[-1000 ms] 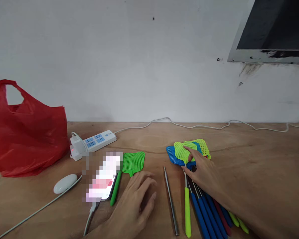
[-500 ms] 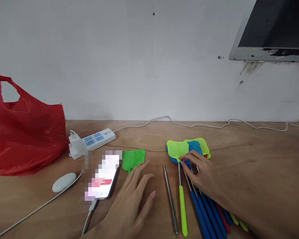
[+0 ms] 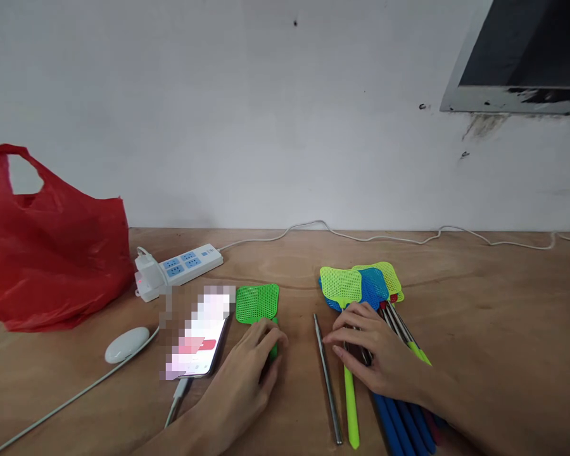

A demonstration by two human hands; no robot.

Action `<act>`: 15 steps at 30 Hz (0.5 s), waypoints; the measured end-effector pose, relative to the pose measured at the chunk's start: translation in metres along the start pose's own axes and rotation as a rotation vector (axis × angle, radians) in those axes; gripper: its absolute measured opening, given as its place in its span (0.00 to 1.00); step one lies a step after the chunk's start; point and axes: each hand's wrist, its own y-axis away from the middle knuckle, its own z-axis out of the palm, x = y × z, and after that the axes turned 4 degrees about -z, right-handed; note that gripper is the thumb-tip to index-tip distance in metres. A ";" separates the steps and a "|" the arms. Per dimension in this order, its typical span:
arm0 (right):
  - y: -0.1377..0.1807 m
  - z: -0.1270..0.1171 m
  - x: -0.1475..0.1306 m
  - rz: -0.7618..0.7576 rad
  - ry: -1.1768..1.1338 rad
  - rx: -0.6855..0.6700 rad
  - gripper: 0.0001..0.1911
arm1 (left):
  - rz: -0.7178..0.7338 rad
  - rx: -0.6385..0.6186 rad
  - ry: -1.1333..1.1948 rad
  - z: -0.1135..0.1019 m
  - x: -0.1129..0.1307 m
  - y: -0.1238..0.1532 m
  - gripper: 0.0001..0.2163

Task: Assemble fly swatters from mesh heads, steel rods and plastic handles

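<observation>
A green mesh fly-swatter head point(image 3: 257, 303) lies left of centre. My left hand point(image 3: 247, 373) is just below it, fingers curled over a short green handle point(image 3: 274, 345) that is partly hidden. To the right rests a loose metal rod point(image 3: 329, 380). My right hand point(image 3: 375, 348) hovers with fingers stretched out toward that rod, over the shaft of a yellow-green fly swatter point(image 3: 341, 285). Under and beside this hand lie several more fly swatters, with blue heads point(image 3: 374, 285) and blue handles point(image 3: 403, 424); the hand hides part of their shafts.
A phone point(image 3: 206, 345) with a lit screen lies left of my left hand, a charging cable point(image 3: 175, 400) attached. Beyond it are a white power strip point(image 3: 190, 269), a white oval device point(image 3: 127, 344) and a red plastic bag point(image 3: 61, 253). A white cord point(image 3: 370, 239) runs along the wall.
My left hand's fingers have curled round the green handle. My right hand has left the neck of the yellow-green swatter and come nearer, toward the rod, with its fingers spread.
</observation>
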 end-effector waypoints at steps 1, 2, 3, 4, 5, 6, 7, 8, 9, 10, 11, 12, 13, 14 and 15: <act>0.000 0.000 -0.002 -0.009 -0.021 -0.030 0.09 | -0.007 -0.009 0.014 0.000 0.000 0.000 0.11; 0.000 0.000 -0.004 -0.015 -0.044 -0.057 0.10 | -0.017 -0.017 0.024 0.001 0.000 0.000 0.11; 0.000 0.000 -0.005 -0.017 -0.065 -0.081 0.10 | -0.030 -0.021 0.031 0.001 0.001 0.000 0.12; 0.000 0.000 -0.006 -0.016 -0.081 -0.100 0.10 | -0.041 -0.027 0.036 0.002 0.001 0.001 0.12; 0.000 0.000 -0.007 -0.013 -0.093 -0.115 0.10 | -0.050 -0.032 0.040 0.002 0.001 0.001 0.13; 0.000 0.000 -0.008 -0.008 -0.100 -0.127 0.10 | -0.058 -0.038 0.042 0.002 0.001 0.001 0.14; 0.000 0.001 -0.008 -0.002 -0.102 -0.135 0.08 | -0.065 -0.044 0.040 0.002 0.001 0.001 0.15; 0.000 0.001 -0.008 0.004 -0.099 -0.139 0.06 | -0.070 -0.047 0.033 0.002 0.002 0.002 0.16; 0.000 0.002 -0.008 0.012 -0.093 -0.141 0.03 | -0.074 -0.048 0.021 0.001 0.002 0.002 0.17; 0.000 0.003 -0.007 0.024 -0.082 -0.140 0.01 | -0.079 -0.050 0.008 0.001 0.003 0.002 0.17; 0.000 0.004 -0.007 0.040 -0.064 -0.134 0.03 | -0.086 -0.051 -0.004 0.001 0.003 0.002 0.16; 0.000 0.006 -0.006 0.062 -0.040 -0.122 0.05 | -0.090 -0.053 -0.013 0.001 0.004 0.002 0.15; 0.000 0.008 -0.006 0.086 -0.012 -0.105 0.07 | -0.093 -0.055 -0.019 0.001 0.004 0.002 0.13; 0.001 0.010 -0.005 0.110 0.016 -0.086 0.09 | -0.096 -0.058 -0.024 0.002 0.004 0.002 0.10; 0.001 0.012 -0.005 0.127 0.040 -0.069 0.10 | -0.097 -0.058 -0.026 0.002 0.003 0.001 0.07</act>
